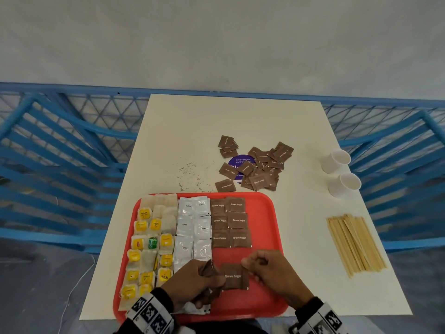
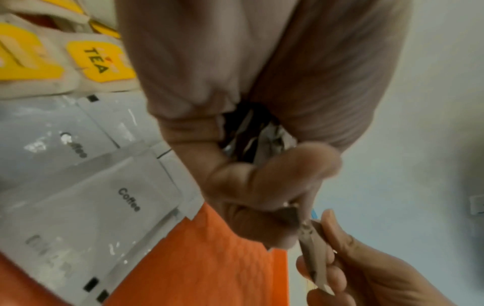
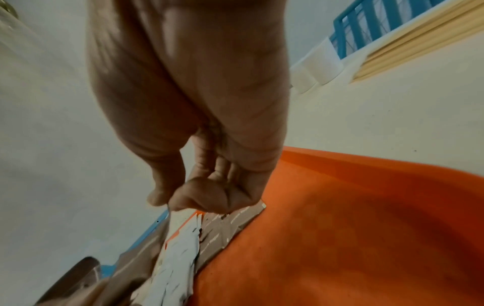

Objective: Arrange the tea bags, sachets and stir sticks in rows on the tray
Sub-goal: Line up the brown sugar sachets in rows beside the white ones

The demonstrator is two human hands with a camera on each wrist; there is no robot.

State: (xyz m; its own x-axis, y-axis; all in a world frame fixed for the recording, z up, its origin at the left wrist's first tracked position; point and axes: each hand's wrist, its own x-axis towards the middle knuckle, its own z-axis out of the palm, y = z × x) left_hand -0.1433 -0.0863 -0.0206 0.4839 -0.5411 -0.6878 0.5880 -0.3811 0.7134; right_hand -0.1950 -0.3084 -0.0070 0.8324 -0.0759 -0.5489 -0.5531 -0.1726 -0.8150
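Two hands over the tray (image 1: pixel 269 208): the left hand (image 1: pixel 192 283) grips spare sachets (image 1: pixel 207 271), the right hand (image 1: pixel 274 273) pinches one brown sachet (image 1: pixel 233 277).

The right hand (image 3: pixel 199 145) pinches a brown sachet (image 3: pixel 146 248) by its edge, above the orange tray (image 3: pixel 340 227).

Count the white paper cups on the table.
2. Both stand near the table's right edge, beyond the stir sticks: far cup, near cup. None looks hidden.
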